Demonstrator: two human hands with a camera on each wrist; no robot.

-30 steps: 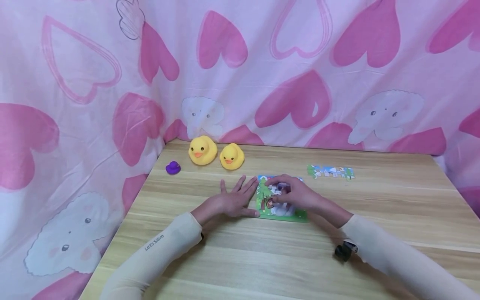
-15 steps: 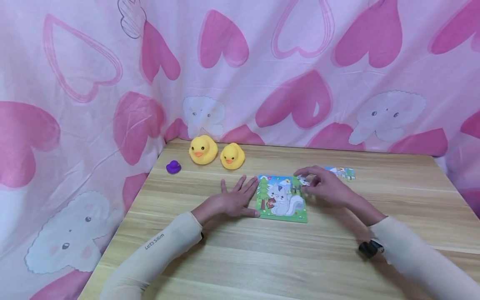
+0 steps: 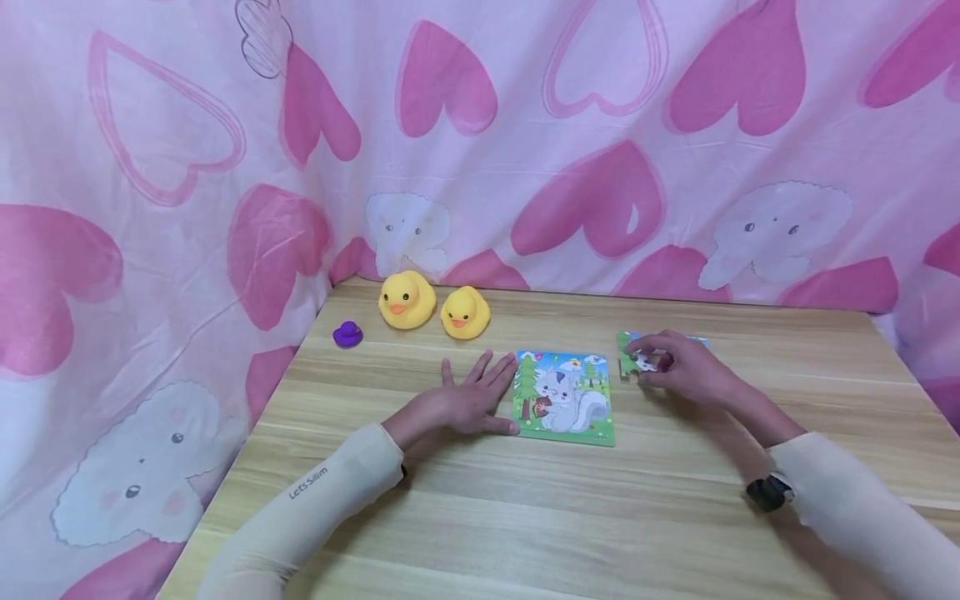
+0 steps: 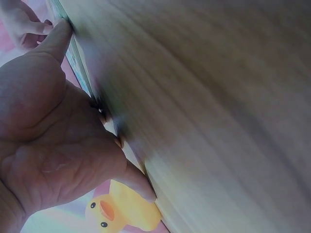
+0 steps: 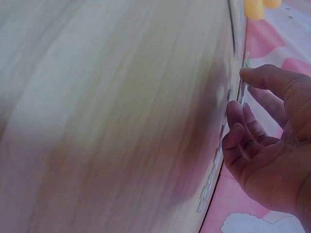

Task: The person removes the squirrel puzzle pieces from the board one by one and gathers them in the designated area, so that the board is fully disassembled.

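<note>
A square jigsaw puzzle with a grey-white squirrel picture lies on the wooden table. My left hand lies palm down along its left side, fingers spread, with thumb and fingertips right at the edge. To the right of the puzzle, my right hand pinches a small puzzle piece between thumb and fingers. That piece is at the lower left of a joined strip of puzzle pieces, most of which the hand covers. In the right wrist view, the right hand has its thumb and fingertips close over the tabletop.
A large yellow rubber duck, a smaller yellow duck and a small purple duck stand at the back left of the table. A pink heart-patterned curtain hangs along the back and left sides.
My right hand has moved from over the puzzle rightward to the strip, carrying the small puzzle piece. The squirrel picture is now uncovered. My left hand has stayed in place.
</note>
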